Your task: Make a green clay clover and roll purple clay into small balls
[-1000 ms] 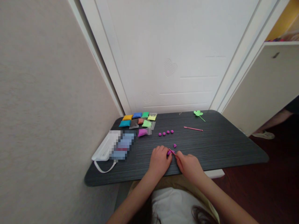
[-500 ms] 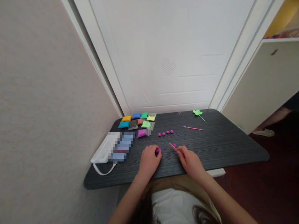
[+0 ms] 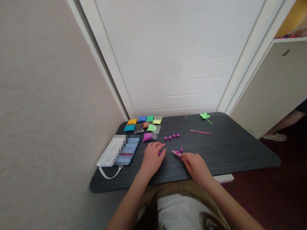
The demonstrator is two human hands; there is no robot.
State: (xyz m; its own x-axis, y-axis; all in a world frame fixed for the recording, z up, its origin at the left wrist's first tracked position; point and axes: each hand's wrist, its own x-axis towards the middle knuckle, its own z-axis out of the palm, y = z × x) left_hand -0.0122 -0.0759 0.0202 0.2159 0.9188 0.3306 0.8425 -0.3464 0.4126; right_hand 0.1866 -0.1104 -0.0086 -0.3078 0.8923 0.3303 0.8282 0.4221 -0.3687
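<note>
My left hand [image 3: 153,157] is over the near part of the dark table [image 3: 223,150], its index finger stretched out. A lump of purple clay [image 3: 160,153] shows between its thumb and fingers, partly hidden by them. My right hand [image 3: 195,163] is closed around a pink clay knife [image 3: 176,153], whose flat tip points left, low over the tabletop. Close to the blade a small purple clay piece [image 3: 181,149] lies on the table, with another bit of purple right by the blade. Farther back, several purple clay balls [image 3: 170,137] sit in a row.
Bags of coloured clay, among them a purple bag [image 3: 147,136] and an orange bag [image 3: 132,121], lie at the back left. A blurred phone [image 3: 128,150] and a white case [image 3: 109,153] are at left. A pink stick [image 3: 200,132] and green clover [image 3: 205,116] lie at right.
My left index finger has stretched out and the purple lump sits deeper inside the hand. The knife has turned flatter and come down beside the small purple piece.
</note>
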